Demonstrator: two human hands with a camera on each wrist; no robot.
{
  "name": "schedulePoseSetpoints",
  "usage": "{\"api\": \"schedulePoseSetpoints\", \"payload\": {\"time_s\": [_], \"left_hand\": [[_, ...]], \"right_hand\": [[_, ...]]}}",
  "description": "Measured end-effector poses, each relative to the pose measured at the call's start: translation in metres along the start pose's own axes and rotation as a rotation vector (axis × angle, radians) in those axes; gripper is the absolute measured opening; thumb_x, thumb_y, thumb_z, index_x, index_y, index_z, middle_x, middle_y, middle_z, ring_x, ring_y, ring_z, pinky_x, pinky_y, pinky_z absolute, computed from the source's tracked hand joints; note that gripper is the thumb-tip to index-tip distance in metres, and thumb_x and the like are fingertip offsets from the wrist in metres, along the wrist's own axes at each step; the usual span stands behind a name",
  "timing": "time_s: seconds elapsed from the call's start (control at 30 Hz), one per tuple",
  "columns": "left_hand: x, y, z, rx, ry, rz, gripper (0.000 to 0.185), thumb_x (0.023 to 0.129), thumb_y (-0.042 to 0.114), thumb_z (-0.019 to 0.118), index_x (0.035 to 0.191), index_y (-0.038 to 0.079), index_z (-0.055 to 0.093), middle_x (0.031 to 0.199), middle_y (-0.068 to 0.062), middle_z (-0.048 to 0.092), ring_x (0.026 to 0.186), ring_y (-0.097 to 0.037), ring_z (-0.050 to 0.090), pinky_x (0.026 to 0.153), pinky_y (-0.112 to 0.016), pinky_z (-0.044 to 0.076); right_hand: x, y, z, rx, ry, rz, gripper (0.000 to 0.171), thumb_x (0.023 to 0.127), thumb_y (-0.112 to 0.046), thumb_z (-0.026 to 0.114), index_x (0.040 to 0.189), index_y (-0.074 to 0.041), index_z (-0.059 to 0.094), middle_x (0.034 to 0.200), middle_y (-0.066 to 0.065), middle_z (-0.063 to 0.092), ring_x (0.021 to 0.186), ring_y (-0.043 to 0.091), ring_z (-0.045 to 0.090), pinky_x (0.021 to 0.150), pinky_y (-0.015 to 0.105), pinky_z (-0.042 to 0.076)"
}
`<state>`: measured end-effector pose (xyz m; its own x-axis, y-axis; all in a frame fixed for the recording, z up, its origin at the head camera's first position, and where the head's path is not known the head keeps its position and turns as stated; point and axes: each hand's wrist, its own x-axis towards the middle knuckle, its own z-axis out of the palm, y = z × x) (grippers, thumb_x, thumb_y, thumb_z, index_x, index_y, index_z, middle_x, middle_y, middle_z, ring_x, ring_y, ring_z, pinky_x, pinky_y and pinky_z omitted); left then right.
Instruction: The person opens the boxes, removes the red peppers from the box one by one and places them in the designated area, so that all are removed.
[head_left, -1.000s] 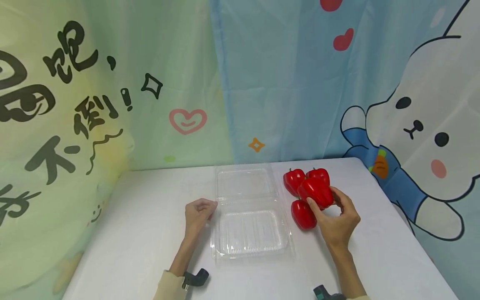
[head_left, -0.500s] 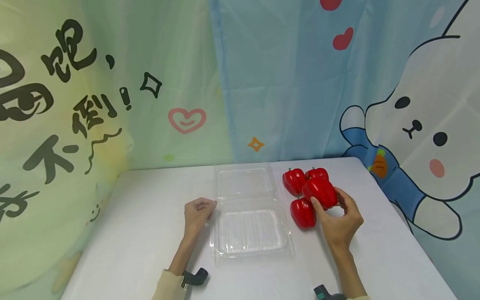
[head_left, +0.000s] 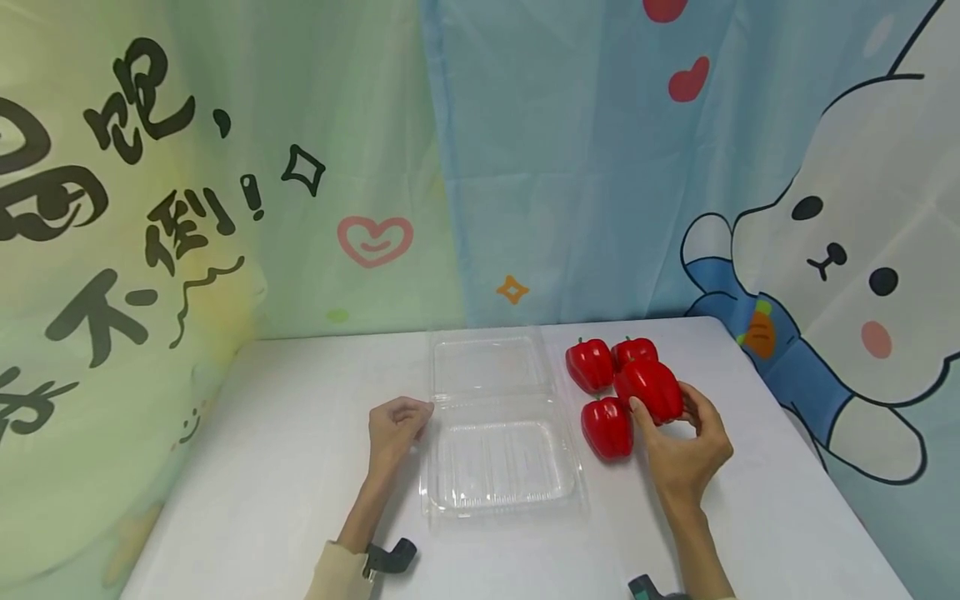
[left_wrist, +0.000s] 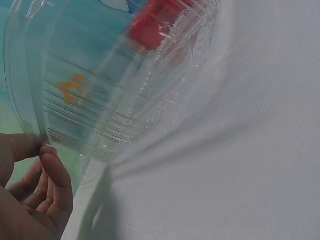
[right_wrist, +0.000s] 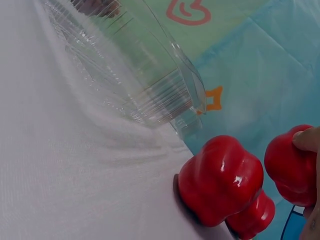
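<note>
Gripping red pepper with your right hand, fingers curled round it, beside three other peppers on tabletop. Left hand pinching left rim of open clear clamshell box. Box sitting empty; judging all four peppers not yet packed, lid not yet closed.

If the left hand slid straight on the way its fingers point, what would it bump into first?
The left hand already touches the left rim of the open clear plastic box. Going straight on, it would probably push into the box's hinge edge first, though depth is hard to judge.
</note>
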<state>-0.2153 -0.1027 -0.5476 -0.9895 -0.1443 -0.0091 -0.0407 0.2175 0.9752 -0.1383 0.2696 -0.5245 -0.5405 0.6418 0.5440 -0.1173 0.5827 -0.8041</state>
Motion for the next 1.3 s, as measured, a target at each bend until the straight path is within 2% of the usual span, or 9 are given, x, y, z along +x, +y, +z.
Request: {"api": "schedulePoseSetpoints", "payload": {"time_s": [0.23,0.53,0.83,0.93,1.07,1.17,1.3], "left_hand": [[-0.001,0.000,0.000,0.010,0.006,-0.006,0.016,0.086,0.021,0.077,0.086,0.006,0.074,0.070,-0.020,0.072,0.054,-0.015,0.062,0.053,-0.023,0.048],[-0.002,-0.001,0.000,0.004,0.004,-0.012,0.014,0.086,0.021,0.077,0.086,0.007,0.074,0.070,-0.020,0.072,0.054,-0.016,0.062,0.054,-0.022,0.048],[-0.002,0.001,-0.001,0.000,-0.009,-0.006,0.016,0.087,0.021,0.076,0.088,0.005,0.074,0.072,-0.021,0.073,0.056,-0.017,0.063,0.054,-0.022,0.048],[-0.003,0.005,-0.001,-0.002,-0.011,-0.013,0.016,0.087,0.019,0.076,0.089,0.003,0.074,0.075,-0.025,0.072,0.058,-0.025,0.065,0.054,-0.023,0.048],[-0.003,0.004,-0.001,-0.006,-0.010,-0.015,0.017,0.088,0.019,0.076,0.090,0.002,0.074,0.075,-0.027,0.072,0.058,-0.025,0.065,0.054,-0.023,0.048],[-0.001,0.000,-0.001,-0.003,-0.005,0.003,0.017,0.087,0.021,0.077,0.088,0.005,0.074,0.071,-0.022,0.072,0.055,-0.016,0.062,0.053,-0.022,0.047],[-0.001,-0.001,-0.001,0.006,-0.001,0.007,0.017,0.086,0.022,0.077,0.086,0.006,0.074,0.070,-0.020,0.072,0.054,-0.015,0.062,0.053,-0.023,0.048]], "right_hand": [[0.000,0.002,-0.001,-0.023,0.003,0.032,0.063,0.074,-0.028,0.089,0.132,-0.030,0.065,0.128,-0.005,0.071,0.100,-0.005,0.060,0.093,0.015,0.048],[-0.002,0.001,-0.003,-0.041,0.013,0.066,0.062,0.074,-0.028,0.089,0.131,-0.024,0.065,0.127,-0.004,0.071,0.098,-0.003,0.059,0.092,0.014,0.047],[-0.001,0.008,-0.003,-0.047,0.025,0.074,0.062,0.074,-0.028,0.089,0.131,-0.023,0.065,0.128,-0.003,0.071,0.098,-0.003,0.058,0.091,0.015,0.047],[-0.002,0.009,-0.003,-0.059,0.028,0.085,0.063,0.074,-0.029,0.089,0.131,-0.024,0.065,0.128,-0.005,0.070,0.098,-0.003,0.057,0.091,0.014,0.047],[-0.003,0.009,-0.004,-0.073,0.025,0.111,0.064,0.073,-0.028,0.090,0.132,-0.023,0.064,0.128,-0.005,0.070,0.100,-0.003,0.055,0.091,0.013,0.044],[-0.004,0.012,-0.005,-0.084,0.029,0.123,0.065,0.074,-0.028,0.090,0.133,-0.022,0.063,0.129,-0.003,0.069,0.102,-0.001,0.054,0.091,0.013,0.042],[-0.004,0.015,-0.007,-0.102,0.035,0.136,0.064,0.076,-0.031,0.088,0.134,-0.023,0.063,0.131,-0.002,0.068,0.105,0.004,0.056,0.093,0.015,0.042]]}}
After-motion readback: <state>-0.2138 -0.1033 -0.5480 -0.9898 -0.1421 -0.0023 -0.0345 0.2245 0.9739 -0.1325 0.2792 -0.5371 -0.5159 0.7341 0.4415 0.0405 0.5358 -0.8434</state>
